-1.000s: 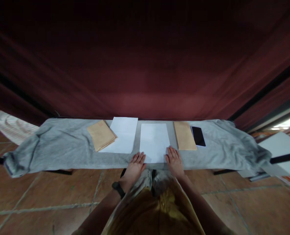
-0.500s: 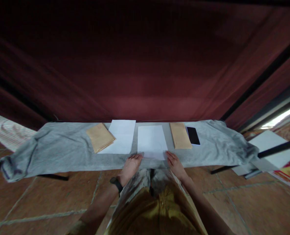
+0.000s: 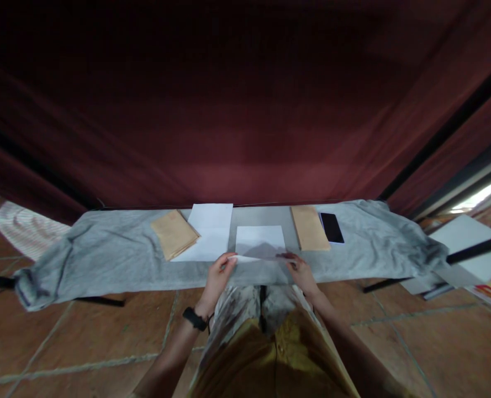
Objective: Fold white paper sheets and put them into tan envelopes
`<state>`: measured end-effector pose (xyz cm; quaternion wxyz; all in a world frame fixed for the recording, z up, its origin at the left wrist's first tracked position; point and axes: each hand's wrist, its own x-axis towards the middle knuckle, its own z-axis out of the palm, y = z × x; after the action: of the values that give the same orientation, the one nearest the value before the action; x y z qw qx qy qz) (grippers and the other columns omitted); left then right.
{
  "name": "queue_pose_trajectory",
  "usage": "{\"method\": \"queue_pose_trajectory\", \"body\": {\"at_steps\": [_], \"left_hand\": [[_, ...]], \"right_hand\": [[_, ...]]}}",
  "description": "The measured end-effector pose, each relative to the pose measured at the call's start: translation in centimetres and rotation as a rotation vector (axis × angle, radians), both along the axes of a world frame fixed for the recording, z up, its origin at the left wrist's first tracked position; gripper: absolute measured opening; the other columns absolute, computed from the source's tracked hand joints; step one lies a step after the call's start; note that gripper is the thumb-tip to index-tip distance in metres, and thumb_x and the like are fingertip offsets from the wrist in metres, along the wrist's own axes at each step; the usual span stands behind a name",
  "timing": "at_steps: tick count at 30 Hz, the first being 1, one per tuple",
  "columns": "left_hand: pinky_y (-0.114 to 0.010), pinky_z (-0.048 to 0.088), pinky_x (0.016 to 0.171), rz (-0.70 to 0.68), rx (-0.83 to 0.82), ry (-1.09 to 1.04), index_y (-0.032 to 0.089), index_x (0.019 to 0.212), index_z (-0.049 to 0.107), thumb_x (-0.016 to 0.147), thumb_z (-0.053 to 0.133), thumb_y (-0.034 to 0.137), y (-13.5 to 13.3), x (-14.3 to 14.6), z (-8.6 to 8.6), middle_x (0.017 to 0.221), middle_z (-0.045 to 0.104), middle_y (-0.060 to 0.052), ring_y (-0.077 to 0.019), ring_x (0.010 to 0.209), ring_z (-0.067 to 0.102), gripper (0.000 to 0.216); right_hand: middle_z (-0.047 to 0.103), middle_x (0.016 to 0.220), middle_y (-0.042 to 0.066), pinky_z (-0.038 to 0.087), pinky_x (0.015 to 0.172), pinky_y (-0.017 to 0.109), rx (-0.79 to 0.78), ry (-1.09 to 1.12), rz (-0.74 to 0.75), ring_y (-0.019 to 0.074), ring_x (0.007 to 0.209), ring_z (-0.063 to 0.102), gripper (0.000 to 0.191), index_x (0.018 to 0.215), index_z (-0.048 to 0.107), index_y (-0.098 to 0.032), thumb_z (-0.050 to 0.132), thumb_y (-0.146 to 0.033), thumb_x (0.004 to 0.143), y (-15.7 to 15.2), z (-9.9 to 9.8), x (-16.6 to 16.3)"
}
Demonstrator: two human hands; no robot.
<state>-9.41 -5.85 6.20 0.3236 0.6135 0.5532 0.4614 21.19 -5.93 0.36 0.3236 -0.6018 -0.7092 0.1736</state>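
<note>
A sheet of white paper (image 3: 260, 236) lies in front of me on the grey cloth, its near edge lifted and bent up between my hands. My left hand (image 3: 219, 272) pinches the left end of that raised edge between thumb and fingers. At the other end, my right hand (image 3: 301, 273) grips the right corner, its fingertips partly in shadow. Left of this sheet is more white paper (image 3: 212, 232), overlapped by a stack of brown envelopes (image 3: 174, 234). Another brown envelope pile (image 3: 310, 228) lies to the right.
A dark-screened phone (image 3: 332, 228) rests beside the right envelope pile. Grey cloth (image 3: 116, 249) covers the narrow table, which stands against a dark red panel (image 3: 245, 138). White boards (image 3: 464, 249) lean at the far right. The floor (image 3: 83, 337) is brown tile.
Both hands have gone from lying by the sheet's near corners to pinching them. The near edge has been lifted and moved away from me, folding the sheet. The view has shifted slightly.
</note>
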Motion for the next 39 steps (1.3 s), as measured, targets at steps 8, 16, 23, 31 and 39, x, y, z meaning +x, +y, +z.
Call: {"method": "queue_pose_trajectory", "body": {"at_steps": [8,16,23,31,39], "left_hand": [[-0.036,0.053,0.092,0.093,-0.096,-0.001,0.017,0.139,0.052,0.087,0.063,0.03,4.2,2.3,-3.5,0.116,0.072,-0.009,-0.0215,0.102,0.067,0.054],[-0.031,0.052,0.088,0.177,-0.224,0.275,0.021,0.153,0.04,0.088,0.057,0.017,4.2,3.3,-3.5,0.105,0.073,-0.004,-0.021,0.095,0.069,0.067],[-0.037,0.05,0.103,0.141,-0.111,0.325,0.019,0.149,0.044,0.087,0.055,0.012,4.9,3.2,-4.9,0.131,0.065,-0.011,-0.0236,0.113,0.065,0.064],[-0.036,0.052,0.105,0.159,-0.075,0.472,0.016,0.137,0.058,0.087,0.055,0.011,4.9,3.5,-5.0,0.126,0.064,-0.012,-0.0242,0.111,0.067,0.05],[-0.044,0.045,0.112,0.138,0.028,0.789,0.017,0.137,0.059,0.093,0.047,0.013,3.6,4.9,-4.0,0.142,0.055,-0.016,-0.0284,0.128,0.057,0.046]], "right_hand": [[0.077,0.095,0.009,0.049,0.081,0.031,-0.079,-0.235,-0.239,0.0234,0.091,0.072,0.027,0.095,0.071,-0.019,0.046,-0.026,0.099,3.8,0.6,-1.4],[0.077,0.104,0.007,0.04,0.086,0.029,-0.249,-0.392,-0.268,0.0215,0.099,0.07,0.018,0.105,0.068,-0.02,0.052,-0.026,0.1,4.1,1.3,-1.9],[0.076,0.113,0.01,0.039,0.092,0.032,-0.239,-0.459,-0.246,0.0229,0.108,0.068,0.03,0.128,0.061,-0.021,0.052,-0.027,0.101,3.8,1.3,-1.8],[0.074,0.116,0.01,0.038,0.094,0.034,-0.231,-0.484,-0.214,0.0235,0.11,0.067,0.032,0.132,0.059,-0.022,0.052,-0.024,0.1,3.6,1.4,-1.8],[0.069,0.126,0.015,0.042,0.1,0.043,-0.129,-0.426,-0.262,0.0305,0.118,0.061,0.034,0.13,0.063,-0.019,0.048,-0.026,0.1,3.4,1.3,-2.6]]}}
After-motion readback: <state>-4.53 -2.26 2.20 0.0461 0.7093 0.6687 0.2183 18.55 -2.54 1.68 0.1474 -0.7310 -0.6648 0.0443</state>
